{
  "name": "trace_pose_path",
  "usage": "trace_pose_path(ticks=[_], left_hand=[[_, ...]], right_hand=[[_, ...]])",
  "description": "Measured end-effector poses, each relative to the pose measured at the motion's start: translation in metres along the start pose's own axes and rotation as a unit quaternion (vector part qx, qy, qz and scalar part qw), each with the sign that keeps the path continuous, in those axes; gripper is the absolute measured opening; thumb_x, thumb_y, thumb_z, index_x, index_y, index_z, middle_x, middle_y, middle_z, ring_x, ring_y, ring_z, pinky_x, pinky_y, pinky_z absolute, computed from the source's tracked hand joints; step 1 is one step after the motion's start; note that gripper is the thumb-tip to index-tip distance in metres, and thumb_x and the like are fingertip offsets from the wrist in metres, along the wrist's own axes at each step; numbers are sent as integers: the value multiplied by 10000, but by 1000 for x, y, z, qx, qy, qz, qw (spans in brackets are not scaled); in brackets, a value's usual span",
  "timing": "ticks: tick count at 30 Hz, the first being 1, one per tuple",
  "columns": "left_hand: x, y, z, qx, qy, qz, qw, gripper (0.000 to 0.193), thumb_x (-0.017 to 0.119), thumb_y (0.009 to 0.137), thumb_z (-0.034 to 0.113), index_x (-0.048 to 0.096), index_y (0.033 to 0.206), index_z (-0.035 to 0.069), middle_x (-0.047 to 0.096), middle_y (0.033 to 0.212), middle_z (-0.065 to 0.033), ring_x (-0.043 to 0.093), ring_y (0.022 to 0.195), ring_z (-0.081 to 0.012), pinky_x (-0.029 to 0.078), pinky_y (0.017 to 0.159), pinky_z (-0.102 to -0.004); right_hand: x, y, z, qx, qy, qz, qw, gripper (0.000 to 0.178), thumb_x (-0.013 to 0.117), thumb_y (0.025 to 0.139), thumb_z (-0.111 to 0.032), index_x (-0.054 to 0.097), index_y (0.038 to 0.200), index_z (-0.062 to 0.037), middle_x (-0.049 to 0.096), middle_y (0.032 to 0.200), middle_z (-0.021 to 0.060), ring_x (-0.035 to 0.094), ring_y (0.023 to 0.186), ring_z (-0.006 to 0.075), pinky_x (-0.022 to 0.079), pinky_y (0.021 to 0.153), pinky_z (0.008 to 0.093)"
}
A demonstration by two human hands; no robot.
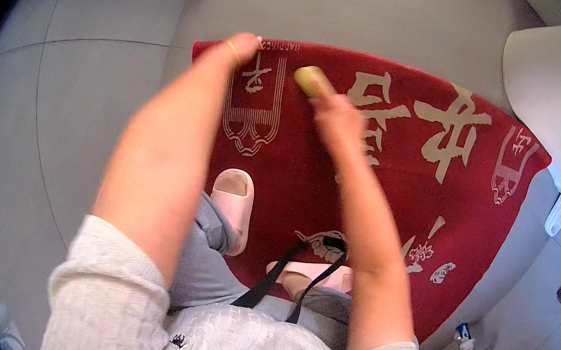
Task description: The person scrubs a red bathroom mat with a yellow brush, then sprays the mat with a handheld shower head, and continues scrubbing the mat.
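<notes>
A large red mat (315,179) with pale printed characters and borders lies spread under me. At its far left edge, my left hand (244,48) is closed on the mat's rim, its fingers partly hidden. My right hand (339,115), blurred by motion, is wrapped round a yellow-green tool with a rounded end (309,80), perhaps a brush; its working side is not visible. That tool is over the mat's far part, to the right of my left hand.
My feet in pink slippers (233,204) stand on the mat's near half. Grey tiles (100,94) lie to the left. A white toilet-like fixture (554,90) borders the mat's far right. A metal hose fitting (470,349) is at the lower right. Dark straps (270,280) hang before me.
</notes>
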State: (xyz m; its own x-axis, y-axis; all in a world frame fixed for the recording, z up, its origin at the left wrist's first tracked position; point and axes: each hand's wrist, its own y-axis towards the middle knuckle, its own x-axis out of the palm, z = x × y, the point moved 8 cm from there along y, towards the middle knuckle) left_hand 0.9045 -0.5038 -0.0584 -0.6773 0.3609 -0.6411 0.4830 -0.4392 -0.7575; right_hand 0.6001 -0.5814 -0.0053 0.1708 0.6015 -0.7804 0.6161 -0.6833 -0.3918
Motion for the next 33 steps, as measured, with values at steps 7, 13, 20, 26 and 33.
trace_pose_path(ticks=[7, 13, 20, 26, 33], left_hand=[[-165, -69, 31, 230, -10, 56, 972, 354, 565, 961, 299, 607, 1287, 168, 619, 1286, -76, 588, 1153, -233, 464, 969, -429], [-66, -79, -125, 137, -175, 342, 913, 357, 619, 886, 78, 642, 1232, 164, 657, 1105, -94, 630, 993, -241, 492, 930, -350], [-20, -61, -130, 125, -380, 296, 867, 358, 631, 922, 106, 617, 1279, 139, 708, 1064, -77, 664, 942, -177, 519, 847, -330], [-29, -57, -146, 97, -361, 300, 878, 287, 677, 893, 112, 670, 1177, 77, 728, 981, -56, 667, 859, -140, 524, 793, -296], [-15, -31, -149, 29, -494, 194, 847, 187, 689, 885, 123, 715, 1045, 30, 734, 895, -46, 668, 810, -110, 530, 726, -279]], right_hand=[[-153, -22, 253, 225, 117, 372, 893, 304, 564, 973, -247, 669, 1185, -56, 716, 1005, 130, 655, 815, 206, 515, 762, 372], [-19, 27, -26, 127, 47, 103, 985, 383, 552, 964, -333, 573, 1336, -245, 687, 945, 199, 662, 842, 419, 509, 704, 514], [128, -13, -207, -192, 22, -115, 974, 253, 584, 925, -283, 670, 1099, -121, 671, 855, 187, 702, 707, 360, 562, 639, 494], [24, 78, -147, -53, -35, -9, 998, 284, 524, 966, -288, 619, 1232, -254, 691, 932, 141, 699, 818, 344, 555, 689, 476], [148, 3, -252, -249, -31, -153, 956, 392, 507, 916, -113, 636, 1235, -301, 654, 884, 171, 714, 766, 343, 577, 661, 481]])
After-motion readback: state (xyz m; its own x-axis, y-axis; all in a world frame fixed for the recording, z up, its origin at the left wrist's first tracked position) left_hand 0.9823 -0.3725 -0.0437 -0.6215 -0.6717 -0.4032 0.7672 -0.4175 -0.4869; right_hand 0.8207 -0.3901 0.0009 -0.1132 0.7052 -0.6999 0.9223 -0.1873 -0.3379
